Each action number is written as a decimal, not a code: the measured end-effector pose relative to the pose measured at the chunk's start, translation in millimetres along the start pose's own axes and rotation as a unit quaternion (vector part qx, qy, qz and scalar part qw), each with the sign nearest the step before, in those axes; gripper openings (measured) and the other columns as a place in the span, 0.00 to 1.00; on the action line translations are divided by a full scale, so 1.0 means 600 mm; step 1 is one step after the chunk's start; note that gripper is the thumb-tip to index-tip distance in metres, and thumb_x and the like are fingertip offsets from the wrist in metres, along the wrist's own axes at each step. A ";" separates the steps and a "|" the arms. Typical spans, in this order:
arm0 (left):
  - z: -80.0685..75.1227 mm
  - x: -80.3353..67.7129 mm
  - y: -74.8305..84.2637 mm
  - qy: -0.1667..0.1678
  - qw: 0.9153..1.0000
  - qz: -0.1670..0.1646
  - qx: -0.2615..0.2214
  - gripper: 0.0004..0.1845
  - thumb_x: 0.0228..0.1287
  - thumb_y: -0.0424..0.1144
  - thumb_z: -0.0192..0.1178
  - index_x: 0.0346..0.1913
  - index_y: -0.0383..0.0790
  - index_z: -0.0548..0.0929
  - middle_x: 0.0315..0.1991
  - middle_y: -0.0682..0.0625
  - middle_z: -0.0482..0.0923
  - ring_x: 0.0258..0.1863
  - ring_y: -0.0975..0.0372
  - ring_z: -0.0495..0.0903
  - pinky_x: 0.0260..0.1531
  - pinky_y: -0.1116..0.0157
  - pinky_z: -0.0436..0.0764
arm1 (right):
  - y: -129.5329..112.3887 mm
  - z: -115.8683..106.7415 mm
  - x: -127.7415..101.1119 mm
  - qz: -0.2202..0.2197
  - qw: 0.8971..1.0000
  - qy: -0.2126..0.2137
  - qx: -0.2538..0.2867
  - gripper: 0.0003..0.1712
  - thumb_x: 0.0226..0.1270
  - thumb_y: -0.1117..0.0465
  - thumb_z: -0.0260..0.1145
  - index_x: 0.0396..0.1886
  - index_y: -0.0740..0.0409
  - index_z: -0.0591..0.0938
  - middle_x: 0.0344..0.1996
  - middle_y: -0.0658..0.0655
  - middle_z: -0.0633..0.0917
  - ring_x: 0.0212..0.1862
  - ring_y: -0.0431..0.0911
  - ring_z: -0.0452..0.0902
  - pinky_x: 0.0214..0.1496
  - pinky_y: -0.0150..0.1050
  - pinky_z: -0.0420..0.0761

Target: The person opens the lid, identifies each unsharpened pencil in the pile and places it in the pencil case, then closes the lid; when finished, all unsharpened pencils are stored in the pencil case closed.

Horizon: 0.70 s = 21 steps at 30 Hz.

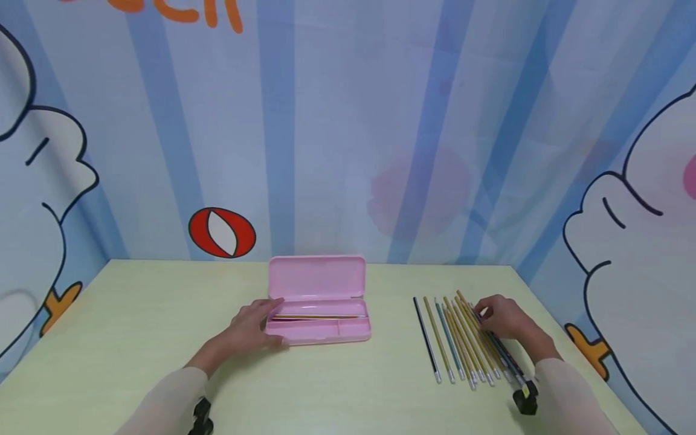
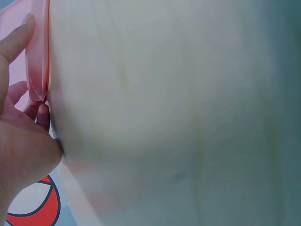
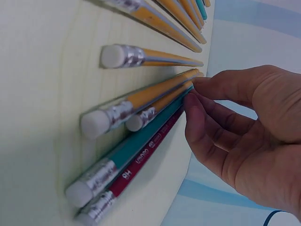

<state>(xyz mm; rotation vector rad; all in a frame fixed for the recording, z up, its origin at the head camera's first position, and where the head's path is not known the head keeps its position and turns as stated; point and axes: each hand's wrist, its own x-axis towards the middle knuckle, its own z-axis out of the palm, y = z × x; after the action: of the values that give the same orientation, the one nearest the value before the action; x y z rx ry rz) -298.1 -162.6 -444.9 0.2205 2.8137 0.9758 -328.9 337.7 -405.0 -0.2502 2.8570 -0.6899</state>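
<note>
A pink pencil case [image 1: 318, 338] lies with its lid raised; a pencil [image 1: 321, 316] rests in it. My left hand [image 1: 252, 326] grips the case by its left end, thumb at the front and fingers at the back corner. The case's pink edge [image 2: 37, 52] shows between thumb and fingers in the left wrist view. On the right, my right hand [image 1: 502, 317] is at the far ends of the rightmost pencils. In the right wrist view its thumb and forefinger pinch the tip end of a green pencil [image 3: 141, 141], beside a dark red pencil [image 3: 150, 146] and yellow ones.
Several yellow pencils [image 1: 467, 338] lie side by side, eraser ends toward me, with a blue-green pencil [image 1: 448, 332] and a dark pencil [image 1: 426, 338] at their left. Behind the pale table [image 1: 163, 302] hangs a striped blue curtain [image 1: 337, 133].
</note>
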 end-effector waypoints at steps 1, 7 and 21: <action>0.000 -0.001 0.000 -0.001 1.000 -0.003 -0.002 0.47 0.46 0.51 0.69 0.70 0.52 0.58 0.68 0.43 0.57 0.64 0.46 0.56 0.55 0.39 0.67 | 0.001 0.000 0.000 0.000 1.000 -0.003 -0.001 0.16 0.58 0.71 0.58 0.48 0.69 0.78 0.32 0.60 0.82 0.30 0.46 0.78 0.26 0.39 0.78; 0.000 -0.002 -0.003 -0.001 1.000 0.001 -0.004 0.46 0.47 0.52 0.69 0.70 0.53 0.58 0.68 0.44 0.57 0.64 0.47 0.56 0.55 0.39 0.67 | 0.001 0.001 -0.002 0.002 1.000 -0.012 -0.001 0.18 0.58 0.72 0.58 0.50 0.71 0.76 0.33 0.61 0.81 0.29 0.47 0.77 0.25 0.39 0.76; -0.001 -0.003 -0.001 0.000 1.000 0.002 -0.001 0.46 0.47 0.51 0.69 0.70 0.52 0.58 0.67 0.43 0.58 0.64 0.47 0.56 0.56 0.39 0.66 | -0.003 0.002 0.007 -0.003 0.998 -0.002 -0.064 0.18 0.54 0.72 0.57 0.46 0.68 0.79 0.39 0.65 0.81 0.28 0.46 0.70 0.26 0.38 0.69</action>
<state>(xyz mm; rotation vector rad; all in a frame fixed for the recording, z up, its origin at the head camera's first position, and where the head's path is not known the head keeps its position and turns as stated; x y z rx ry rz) -296.5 -164.0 -444.5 0.2251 2.8135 0.9806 -332.2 334.6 -405.9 -0.2784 2.9021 -0.5084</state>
